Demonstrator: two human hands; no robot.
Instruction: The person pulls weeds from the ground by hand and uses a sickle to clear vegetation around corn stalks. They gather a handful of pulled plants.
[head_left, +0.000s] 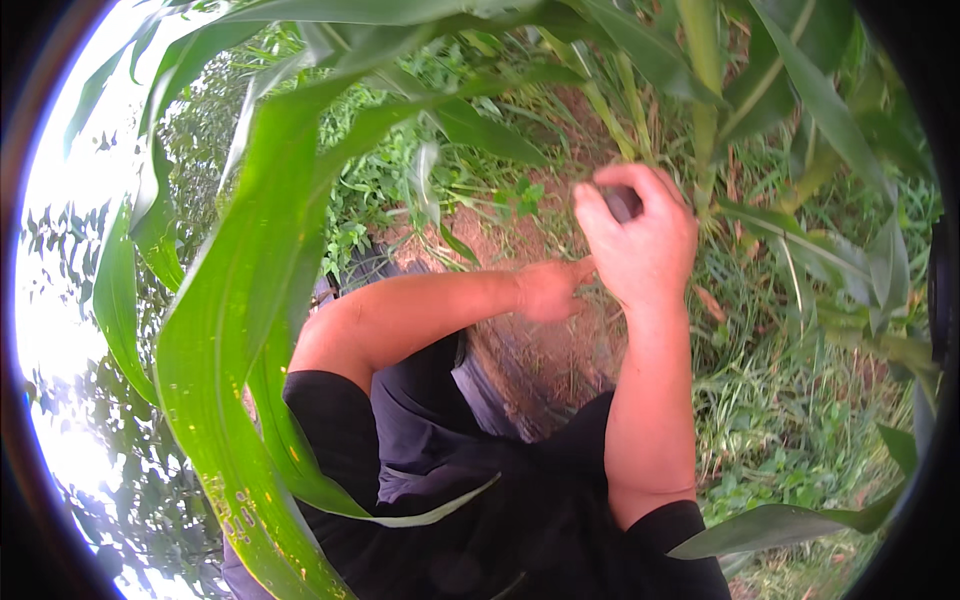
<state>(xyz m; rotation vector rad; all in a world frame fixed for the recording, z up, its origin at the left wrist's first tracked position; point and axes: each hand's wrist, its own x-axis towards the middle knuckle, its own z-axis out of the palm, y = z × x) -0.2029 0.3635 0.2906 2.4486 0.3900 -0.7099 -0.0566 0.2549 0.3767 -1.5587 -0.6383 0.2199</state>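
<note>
My right hand (649, 225) is raised over the weeds near the base of a maize plant. Its thumb and fingers curl around a small dark object (624, 202); blur and the grip hide what kind of thing it is. Lower and to the left, my left hand (551, 291) reaches across over bare reddish soil (551, 352). Its fingers look apart, with nothing visible between them, though the right hand partly covers the fingertips. Several maize stalks (703, 112) rise from the grass just beyond my right hand.
A long maize leaf (225, 315) hangs close to the camera on the left, spotted and holed near its lower end. Another leaf (780, 529) crosses at lower right. Low green weeds (450, 165) grow ahead, with grass (750, 405) on the right. Dark plastic sheeting (364, 266) borders the soil.
</note>
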